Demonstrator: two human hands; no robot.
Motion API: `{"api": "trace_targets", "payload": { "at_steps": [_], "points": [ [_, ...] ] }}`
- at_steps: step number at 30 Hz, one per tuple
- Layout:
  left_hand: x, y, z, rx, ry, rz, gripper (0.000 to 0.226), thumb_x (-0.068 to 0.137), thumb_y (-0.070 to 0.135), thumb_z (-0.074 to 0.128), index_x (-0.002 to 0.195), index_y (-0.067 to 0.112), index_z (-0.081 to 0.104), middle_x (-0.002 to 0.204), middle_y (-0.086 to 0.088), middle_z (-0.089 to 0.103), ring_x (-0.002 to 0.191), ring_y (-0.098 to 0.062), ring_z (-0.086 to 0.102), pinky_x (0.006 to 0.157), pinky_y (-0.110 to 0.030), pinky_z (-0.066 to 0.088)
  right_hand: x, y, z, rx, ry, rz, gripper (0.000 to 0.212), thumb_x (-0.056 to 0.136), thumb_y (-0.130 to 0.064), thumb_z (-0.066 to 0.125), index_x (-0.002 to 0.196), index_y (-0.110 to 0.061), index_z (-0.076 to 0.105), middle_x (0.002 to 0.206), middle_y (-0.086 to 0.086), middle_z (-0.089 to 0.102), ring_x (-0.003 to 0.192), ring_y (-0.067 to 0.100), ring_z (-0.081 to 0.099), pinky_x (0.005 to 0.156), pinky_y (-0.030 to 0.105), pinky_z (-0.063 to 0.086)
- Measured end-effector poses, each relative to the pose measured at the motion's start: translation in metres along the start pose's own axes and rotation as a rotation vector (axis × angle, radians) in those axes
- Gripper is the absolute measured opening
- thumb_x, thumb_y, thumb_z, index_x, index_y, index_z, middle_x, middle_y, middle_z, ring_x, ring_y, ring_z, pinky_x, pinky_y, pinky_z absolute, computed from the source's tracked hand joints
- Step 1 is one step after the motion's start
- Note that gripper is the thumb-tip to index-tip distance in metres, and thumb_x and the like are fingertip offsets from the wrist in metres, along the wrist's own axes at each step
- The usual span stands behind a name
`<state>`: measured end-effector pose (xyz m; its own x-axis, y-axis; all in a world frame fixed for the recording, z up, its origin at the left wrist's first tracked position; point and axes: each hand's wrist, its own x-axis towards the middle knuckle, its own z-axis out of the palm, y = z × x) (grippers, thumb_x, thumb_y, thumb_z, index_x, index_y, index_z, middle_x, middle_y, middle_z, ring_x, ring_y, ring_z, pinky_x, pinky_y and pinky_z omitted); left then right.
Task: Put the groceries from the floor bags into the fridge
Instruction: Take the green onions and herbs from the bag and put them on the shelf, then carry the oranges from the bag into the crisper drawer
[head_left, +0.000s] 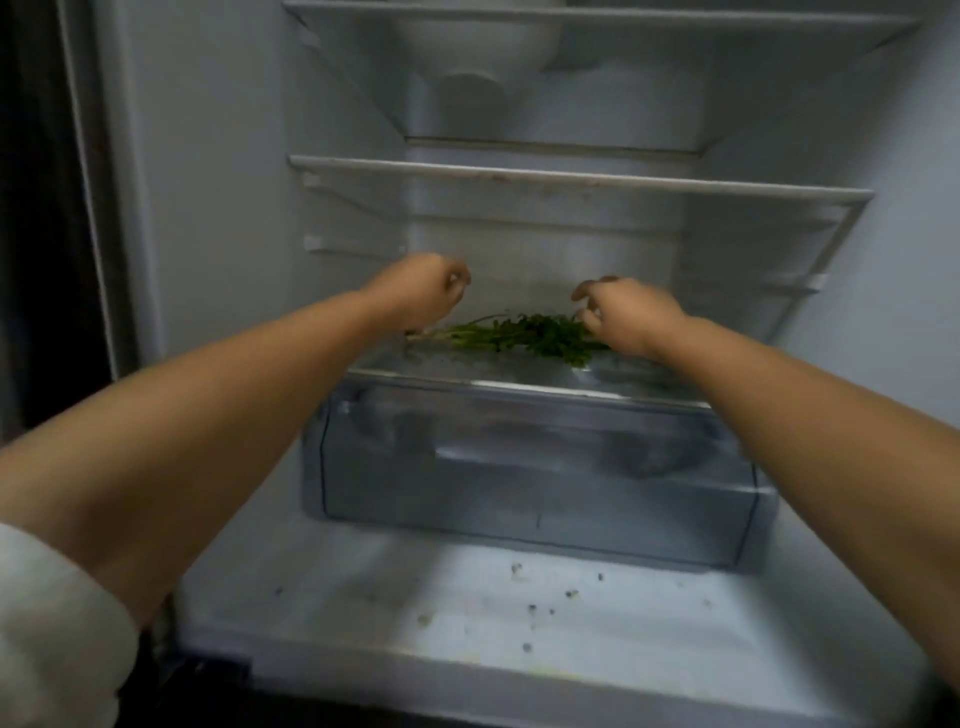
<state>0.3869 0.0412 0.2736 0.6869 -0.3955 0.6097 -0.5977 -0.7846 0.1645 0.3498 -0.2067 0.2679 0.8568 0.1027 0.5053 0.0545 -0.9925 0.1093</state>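
The fridge (218, 218) stands open, and both bare arms reach into its lower section. A bunch of green herbs (519, 335) lies flat on the glass shelf (519, 371) that covers the clear drawer (535, 478), stems pointing left and leaves to the right. The left hand (421, 296) is just above the stem end, its fingers loosely curled downward; whether the fingertips touch the stems cannot be told, since the hand hides that spot. The right hand (628, 312) is at the leafy end, fingers bent and slightly spread like a claw, with the lower fingers at or in the leaves; the picture is too blurred to say whether they pinch anything. The drawer is pushed in beneath the shelf. Two further shelves, a middle shelf (571, 179) and a top shelf (597, 15), sit above the hands. Small dark specks and crumbs (535, 608) are scattered on the white fridge floor (363, 597) in front of the drawer. A pale sleeve (52, 634) shows at the lower left on the left arm.
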Motion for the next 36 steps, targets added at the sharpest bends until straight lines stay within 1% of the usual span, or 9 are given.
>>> {"api": "trace_targets", "payload": {
  "at_steps": [2, 4, 9, 13, 17, 22, 25, 32, 36],
  "points": [
    [-0.032, 0.006, 0.003, -0.026, 0.091, -0.006, 0.036, 0.098, 0.022, 0.041, 0.129, 0.013, 0.054, 0.122, -0.016, 0.061, 0.109, -0.034, 0.057, 0.089, -0.038, 0.049, -0.029, -0.020, -0.001, -0.025, 0.138, -0.028, 0.042, 0.098, -0.028, 0.041, 0.137, -0.014, 0.044, 0.131, 0.017, 0.052, 0.113, 0.037, 0.053, 0.086, 0.043, 0.046],
    [-0.067, 0.011, 0.006, -0.029, 0.158, 0.008, 0.037, 0.097, 0.026, 0.042, 0.131, 0.014, 0.051, 0.121, -0.016, 0.058, 0.109, -0.034, 0.055, 0.086, -0.039, 0.047, -0.057, -0.041, 0.000, -0.047, 0.228, -0.059, 0.043, 0.098, -0.028, 0.041, 0.138, -0.013, 0.041, 0.131, 0.017, 0.051, 0.115, 0.037, 0.051, 0.086, 0.043, 0.043],
    [-0.144, 0.012, 0.004, -0.065, 0.235, -0.029, 0.039, 0.096, 0.026, 0.046, 0.131, 0.010, 0.049, 0.122, -0.017, 0.055, 0.113, -0.034, 0.052, 0.089, -0.041, 0.046, -0.115, -0.091, 0.005, -0.026, 0.262, -0.099, 0.047, 0.097, -0.030, 0.044, 0.141, -0.013, 0.038, 0.132, 0.016, 0.049, 0.118, 0.035, 0.048, 0.091, 0.044, 0.040],
    [-0.195, 0.018, -0.006, -0.071, 0.207, -0.071, 0.042, 0.095, 0.026, 0.047, 0.134, 0.009, 0.045, 0.121, -0.017, 0.053, 0.113, -0.033, 0.051, 0.091, -0.045, 0.046, -0.151, -0.127, 0.007, 0.021, 0.199, -0.148, 0.049, 0.098, -0.032, 0.040, 0.143, -0.014, 0.034, 0.136, 0.014, 0.047, 0.120, 0.033, 0.046, 0.094, 0.043, 0.038],
    [-0.252, 0.028, -0.021, -0.065, 0.208, -0.112, 0.042, 0.097, 0.028, 0.045, 0.136, 0.013, 0.043, 0.125, -0.011, 0.053, 0.114, -0.027, 0.051, 0.089, -0.040, 0.047, -0.184, -0.163, 0.012, 0.085, 0.135, -0.212, 0.049, 0.098, -0.034, 0.039, 0.143, -0.016, 0.034, 0.135, 0.012, 0.046, 0.121, 0.032, 0.045, 0.093, 0.044, 0.037],
    [-0.349, 0.037, -0.037, 0.004, 0.194, -0.191, 0.041, 0.096, 0.027, 0.047, 0.134, 0.012, 0.045, 0.122, -0.011, 0.054, 0.113, -0.027, 0.052, 0.084, -0.039, 0.046, -0.231, -0.210, 0.018, 0.145, 0.081, -0.396, 0.047, 0.098, -0.034, 0.039, 0.142, -0.015, 0.036, 0.133, 0.011, 0.048, 0.119, 0.030, 0.047, 0.090, 0.043, 0.039],
    [-0.418, 0.034, -0.053, 0.036, 0.178, -0.343, 0.040, 0.094, 0.025, 0.049, 0.132, 0.012, 0.048, 0.121, -0.012, 0.055, 0.114, -0.028, 0.051, 0.087, -0.037, 0.043, -0.266, -0.250, 0.019, 0.185, 0.031, -0.514, 0.046, 0.097, -0.033, 0.041, 0.139, -0.014, 0.041, 0.129, 0.012, 0.052, 0.116, 0.031, 0.049, 0.088, 0.042, 0.040],
    [-0.597, 0.038, -0.081, 0.215, -0.005, -0.613, 0.038, 0.095, 0.029, 0.046, 0.131, 0.016, 0.048, 0.122, -0.007, 0.055, 0.115, -0.025, 0.051, 0.088, -0.039, 0.046, -0.362, -0.335, 0.049, 0.223, -0.156, -0.748, 0.046, 0.096, -0.035, 0.041, 0.139, -0.017, 0.040, 0.129, 0.011, 0.050, 0.117, 0.031, 0.049, 0.090, 0.041, 0.040],
    [-0.705, 0.041, -0.112, 0.287, -0.087, -0.858, 0.040, 0.098, 0.033, 0.042, 0.134, 0.018, 0.044, 0.128, -0.004, 0.052, 0.116, -0.023, 0.050, 0.087, -0.035, 0.043, -0.412, -0.406, 0.049, 0.212, -0.303, -0.891, 0.047, 0.095, -0.037, 0.042, 0.137, -0.017, 0.040, 0.131, 0.011, 0.049, 0.119, 0.031, 0.048, 0.091, 0.040, 0.042]
  ]
}}
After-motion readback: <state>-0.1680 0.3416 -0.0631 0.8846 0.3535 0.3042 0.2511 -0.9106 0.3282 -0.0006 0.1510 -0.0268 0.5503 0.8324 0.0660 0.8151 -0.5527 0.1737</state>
